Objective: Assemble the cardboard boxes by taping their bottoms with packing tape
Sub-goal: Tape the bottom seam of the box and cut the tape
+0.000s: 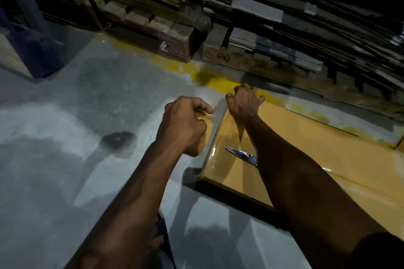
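Observation:
A tan cardboard box lies flat on the floor at the right. A shiny strip of clear packing tape runs along its left edge. My right hand sits at the box's far left corner, fingers curled over the edge there. My left hand hovers just left of the box, curled round a tan tape roll that shows only above and below the fist. A pair of scissors lies on the box top, its handles hidden under my right forearm.
Pallets stacked with flattened cardboard line the back, behind a yellow floor line. A blue rack post stands at the far left. Grey concrete floor spreads to the left. My sandalled foot is at the bottom.

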Motion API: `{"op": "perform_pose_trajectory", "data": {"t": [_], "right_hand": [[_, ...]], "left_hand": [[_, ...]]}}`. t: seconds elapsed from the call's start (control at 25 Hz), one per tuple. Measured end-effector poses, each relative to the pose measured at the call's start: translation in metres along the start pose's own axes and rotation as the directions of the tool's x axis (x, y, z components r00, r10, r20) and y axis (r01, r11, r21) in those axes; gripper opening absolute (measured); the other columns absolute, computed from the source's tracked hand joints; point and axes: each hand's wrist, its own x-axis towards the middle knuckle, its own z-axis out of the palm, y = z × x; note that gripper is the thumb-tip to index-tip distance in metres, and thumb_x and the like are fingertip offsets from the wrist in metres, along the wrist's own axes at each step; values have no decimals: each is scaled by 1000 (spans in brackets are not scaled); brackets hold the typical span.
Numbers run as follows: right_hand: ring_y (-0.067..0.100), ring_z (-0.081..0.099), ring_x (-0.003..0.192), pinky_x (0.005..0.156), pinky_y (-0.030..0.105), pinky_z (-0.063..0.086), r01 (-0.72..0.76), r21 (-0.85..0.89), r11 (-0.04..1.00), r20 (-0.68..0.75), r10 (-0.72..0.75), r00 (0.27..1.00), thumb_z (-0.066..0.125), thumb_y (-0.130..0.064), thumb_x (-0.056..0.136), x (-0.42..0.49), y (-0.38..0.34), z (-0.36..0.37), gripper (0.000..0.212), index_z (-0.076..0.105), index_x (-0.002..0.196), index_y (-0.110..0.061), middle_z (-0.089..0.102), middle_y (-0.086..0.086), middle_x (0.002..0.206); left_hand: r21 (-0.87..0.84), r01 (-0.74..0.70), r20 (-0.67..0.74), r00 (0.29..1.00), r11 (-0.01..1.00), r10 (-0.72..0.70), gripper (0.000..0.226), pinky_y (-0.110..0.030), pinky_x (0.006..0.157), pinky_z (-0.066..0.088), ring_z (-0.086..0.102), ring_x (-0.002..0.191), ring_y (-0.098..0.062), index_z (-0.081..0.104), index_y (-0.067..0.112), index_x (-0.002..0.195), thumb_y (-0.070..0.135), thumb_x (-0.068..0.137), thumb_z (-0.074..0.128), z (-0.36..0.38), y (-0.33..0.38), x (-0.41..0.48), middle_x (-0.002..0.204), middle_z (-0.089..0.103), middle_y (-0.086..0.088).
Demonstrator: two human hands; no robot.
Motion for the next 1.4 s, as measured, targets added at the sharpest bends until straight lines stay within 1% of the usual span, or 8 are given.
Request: {"op": "perform_pose_trajectory", "data": {"t": [0.16, 0.52, 0.68, 0.8, 0.92, 1.04, 1.2, 1.4], "right_hand": [[31, 46, 114, 85, 49, 31, 64, 19, 998, 27, -64, 998, 45, -42, 92, -1, 1, -2, 29, 66, 100, -25, 57, 6, 116], [29, 40, 121, 98, 54, 32, 193, 176, 965, -47, -188, 981, 44, -54, 79, -8, 9, -2, 47, 75, 81, -18, 50, 6, 120], [35, 15, 146, 111, 67, 5, 224, 234, 946, 124, -257, 958, 57, -58, 82, -7, 9, -14, 39, 78, 91, -27, 37, 4, 150], [33, 5, 150, 111, 68, -6, 422, 54, 905, 277, -420, 865, 51, -64, 88, -45, -1, -23, 39, 74, 104, -38, 35, -1, 155], [30, 9, 150, 113, 64, -7, 651, -70, 756, 426, -567, 705, 43, -68, 89, -111, -11, -20, 49, 73, 106, -33, 51, -6, 144], [33, 8, 150, 114, 65, -6, 705, -87, 704, 443, -606, 660, 49, -70, 83, -165, -8, -13, 55, 70, 110, -27, 53, -3, 142], [35, 13, 149, 115, 64, 3, 745, -83, 662, 400, -662, 633, 58, -58, 82, -198, -7, -12, 47, 70, 111, -23, 55, 2, 138], [41, 25, 144, 116, 60, 4, 707, -45, 706, 319, -660, 680, 60, -32, 86, -206, -13, -10, 24, 74, 105, -23, 66, 3, 119]], "left_hand": [[-11, -13, 5, 1000, 1000, 13, 35, -21, 78, 37, 53, 105, -13, 72, 30, 101, 2, 82, 65, 1, -1, -1, 121, 63, 4], [-16, -2, -9, 1000, 1000, 2, 35, -19, 78, 37, 53, 103, -11, 71, 31, 97, 0, 81, 65, -4, -7, 3, 119, 64, 5], [2, -34, -11, 999, 999, 34, 38, -21, 80, 36, 53, 116, -18, 71, 32, 98, -1, 81, 64, -5, -2, 1, 124, 62, 3], [-10, -41, -1, 999, 999, 41, 39, -22, 84, 37, 52, 119, -21, 69, 35, 92, -2, 81, 63, -11, -1, -3, 126, 62, 1], [-40, -42, -5, 999, 998, 42, 40, -27, 89, 43, 52, 119, -24, 69, 35, 89, -3, 80, 58, -16, -4, -10, 126, 62, -2], [-48, -45, -12, 999, 998, 45, 41, -27, 92, 42, 50, 122, -25, 72, 31, 94, -4, 80, 56, -22, -7, -19, 128, 61, -3], [-45, -46, -29, 999, 998, 45, 39, -22, 87, 39, 50, 123, -23, 72, 29, 97, -4, 82, 57, -24, -7, -26, 130, 60, -3], [-55, -67, -28, 997, 996, 66, 37, -21, 82, 38, 51, 121, -23, 73, 27, 99, -2, 83, 58, -21, -5, -26, 130, 60, -4]]}}
